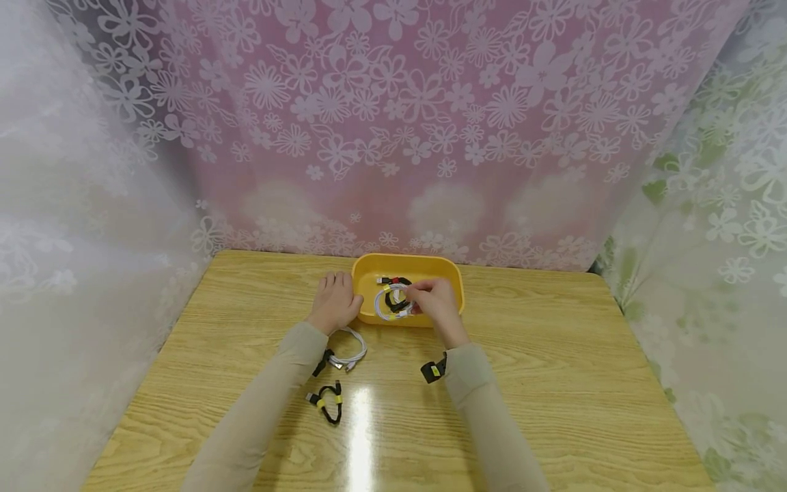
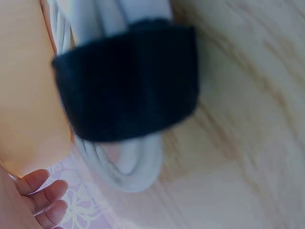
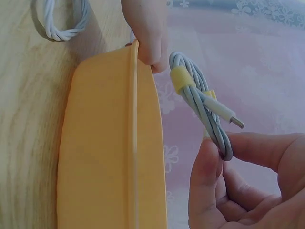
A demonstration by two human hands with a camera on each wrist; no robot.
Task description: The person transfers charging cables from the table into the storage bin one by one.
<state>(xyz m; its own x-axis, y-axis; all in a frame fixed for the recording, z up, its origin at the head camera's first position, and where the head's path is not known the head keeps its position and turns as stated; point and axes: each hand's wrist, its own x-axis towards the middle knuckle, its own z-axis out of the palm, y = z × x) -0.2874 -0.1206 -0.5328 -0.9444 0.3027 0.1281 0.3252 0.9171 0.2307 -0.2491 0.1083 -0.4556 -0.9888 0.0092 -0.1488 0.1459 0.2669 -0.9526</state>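
Between thumb and fingers, my right hand pinches a white coiled USB cable with yellow ties, a metal plug sticking out of it. The cable is above the yellow plastic tub. Inside the tub lies a black coiled cable with a red part, partly hidden behind the white one. At the tub's left end my left hand holds the rim, its thumb over the edge. Just below that hand, a white cable bound with a black strap lies on the table.
Nearer on the wooden table lies a black cable with yellow ties. A black strapped bundle with a yellow mark sits beside the right sleeve, partly covered. Flowered curtain hangs behind the table and on both sides.
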